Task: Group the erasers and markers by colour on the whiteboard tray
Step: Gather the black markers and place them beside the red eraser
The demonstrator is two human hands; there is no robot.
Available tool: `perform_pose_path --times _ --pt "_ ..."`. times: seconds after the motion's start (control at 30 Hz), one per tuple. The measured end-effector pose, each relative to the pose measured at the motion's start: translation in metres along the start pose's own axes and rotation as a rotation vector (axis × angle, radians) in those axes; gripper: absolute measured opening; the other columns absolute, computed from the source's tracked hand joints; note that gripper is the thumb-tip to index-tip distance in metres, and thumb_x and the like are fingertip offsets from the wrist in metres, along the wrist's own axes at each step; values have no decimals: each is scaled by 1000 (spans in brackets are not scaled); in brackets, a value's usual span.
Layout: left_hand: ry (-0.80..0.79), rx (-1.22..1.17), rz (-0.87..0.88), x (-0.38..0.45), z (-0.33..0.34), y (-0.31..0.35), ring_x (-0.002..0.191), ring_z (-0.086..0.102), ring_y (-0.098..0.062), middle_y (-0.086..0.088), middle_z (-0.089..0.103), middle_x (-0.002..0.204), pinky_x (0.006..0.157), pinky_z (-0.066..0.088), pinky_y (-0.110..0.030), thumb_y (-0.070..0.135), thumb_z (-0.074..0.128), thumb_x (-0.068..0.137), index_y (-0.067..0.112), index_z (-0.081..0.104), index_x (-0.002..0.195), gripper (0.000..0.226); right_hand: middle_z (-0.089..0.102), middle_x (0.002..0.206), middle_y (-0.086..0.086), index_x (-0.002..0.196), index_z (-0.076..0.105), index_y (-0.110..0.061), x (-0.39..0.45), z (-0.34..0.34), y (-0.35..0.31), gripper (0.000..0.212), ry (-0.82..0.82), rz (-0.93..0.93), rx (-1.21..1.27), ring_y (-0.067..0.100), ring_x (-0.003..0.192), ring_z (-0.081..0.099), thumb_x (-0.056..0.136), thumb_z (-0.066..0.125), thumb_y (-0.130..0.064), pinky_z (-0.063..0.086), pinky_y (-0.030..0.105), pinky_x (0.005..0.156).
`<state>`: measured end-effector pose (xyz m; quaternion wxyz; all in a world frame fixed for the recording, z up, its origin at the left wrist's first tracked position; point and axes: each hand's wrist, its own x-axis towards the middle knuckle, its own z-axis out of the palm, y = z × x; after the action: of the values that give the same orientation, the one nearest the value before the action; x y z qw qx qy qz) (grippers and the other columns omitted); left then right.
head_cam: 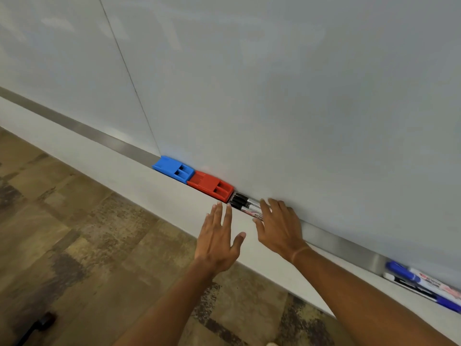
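A blue eraser (173, 169) and a red eraser (210, 186) sit side by side in the metal whiteboard tray (104, 139). Right of the red eraser lie a few black-capped markers (245, 203), bunched together. My right hand (278, 226) hovers over their right ends with fingers spread, touching or nearly touching them. My left hand (219, 236) is open in front of the tray ledge, just below the markers, holding nothing. Far right in the tray lie blue-capped markers (409, 273) and a black-capped one (399, 280).
The whiteboard (274, 96) fills the upper view, with a vertical seam at left. A white ledge (149, 178) runs under the tray. Below is patchy brown carpet (74, 233), with a dark object (40, 323) at bottom left.
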<state>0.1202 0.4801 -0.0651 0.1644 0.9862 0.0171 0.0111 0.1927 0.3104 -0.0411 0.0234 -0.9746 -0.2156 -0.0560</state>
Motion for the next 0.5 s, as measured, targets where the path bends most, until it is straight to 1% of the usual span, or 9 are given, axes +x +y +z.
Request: perform_pose_path --times 0.07,0.1,0.17,0.2,0.27,0.33,0.5 --pt "15 5 48 3 -5 6 148 -20 -19 -7 -22 159 119 -10 -34 69 12 91 21 -16 152 83 51 137 19 137 47 -9 -13 -3 2 63 18 11 -4 34 124 50 90 47 -51 46 45 98" --pt "21 7 70 5 -6 8 147 -20 -19 -6 -23 159 120 -9 -34 70 12 90 21 -17 152 84 43 144 20 142 40 -10 -19 -5 3 69 5 22 -1 35 132 43 90 43 -55 41 47 104" --pt "14 27 114 7 -10 13 147 -21 -19 -6 -24 159 121 -8 -36 71 12 90 20 -18 152 86 22 156 18 150 21 -14 -30 -9 5 79 -31 52 10 34 144 22 89 31 -63 25 49 115" --pt "10 38 142 8 -11 17 147 -21 -20 -6 -24 159 121 -7 -37 73 11 89 20 -18 152 87 12 159 16 152 12 -16 -38 -11 8 82 -28 72 13 33 146 13 89 27 -66 18 48 118" --pt "11 52 167 10 -12 22 147 -21 -20 -6 -24 158 121 -6 -37 76 8 86 20 -19 151 89 1 160 14 153 2 -18 -46 -14 10 86 -6 84 28 31 148 3 87 22 -69 11 48 119" --pt "-5 54 210 12 -11 31 148 -21 -21 -5 -24 158 121 -6 -37 79 3 83 22 -20 150 91 -3 160 13 152 -2 -19 -59 -19 14 88 13 116 40 31 148 -1 86 23 -70 9 49 120" --pt "-39 33 324 10 -7 62 147 -22 -19 -5 -23 160 119 -11 -34 82 -3 78 22 -18 152 95 -1 160 13 152 -1 -18 -88 -26 33 88 36 221 60 31 148 1 86 25 -69 10 49 119"
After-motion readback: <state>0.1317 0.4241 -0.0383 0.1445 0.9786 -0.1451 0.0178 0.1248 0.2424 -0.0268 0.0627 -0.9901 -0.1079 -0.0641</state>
